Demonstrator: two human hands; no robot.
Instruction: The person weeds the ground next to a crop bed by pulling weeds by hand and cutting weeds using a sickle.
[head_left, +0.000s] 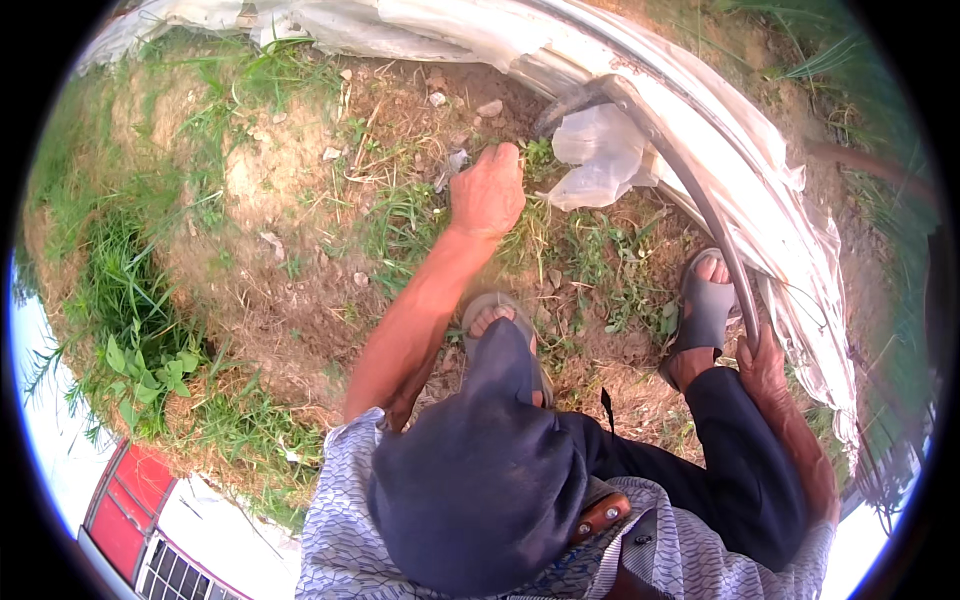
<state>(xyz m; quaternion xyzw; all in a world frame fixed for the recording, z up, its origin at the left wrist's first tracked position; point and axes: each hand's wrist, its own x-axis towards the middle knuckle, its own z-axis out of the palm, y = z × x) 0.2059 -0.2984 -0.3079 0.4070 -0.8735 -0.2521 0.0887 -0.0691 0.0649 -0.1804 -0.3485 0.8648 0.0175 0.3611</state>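
Note:
My left hand (487, 191) reaches down to the weedy soil, its back towards the camera. Its fingertips are hidden, so what they hold cannot be told. Close to its left side is a small pale scrap (454, 161), and low green weeds (536, 154) grow to its right. At the lower right, my right hand (763, 367) grips the end of a long, curved handle of a digging tool (705, 202), beside my knee. The tool's bent head rests near the ground above and right of my left hand, partly over a loose flap of translucent plastic film (600, 161).
Bunched white plastic sheeting (735, 150) curves along the top and right. My sandalled feet (705, 300) stand on uneven soil with stones (490, 109) and grass. Leafy weeds (146, 371) grow at the left. A red-panelled structure (131, 487) stands at lower left. A dark cap covers the lower middle.

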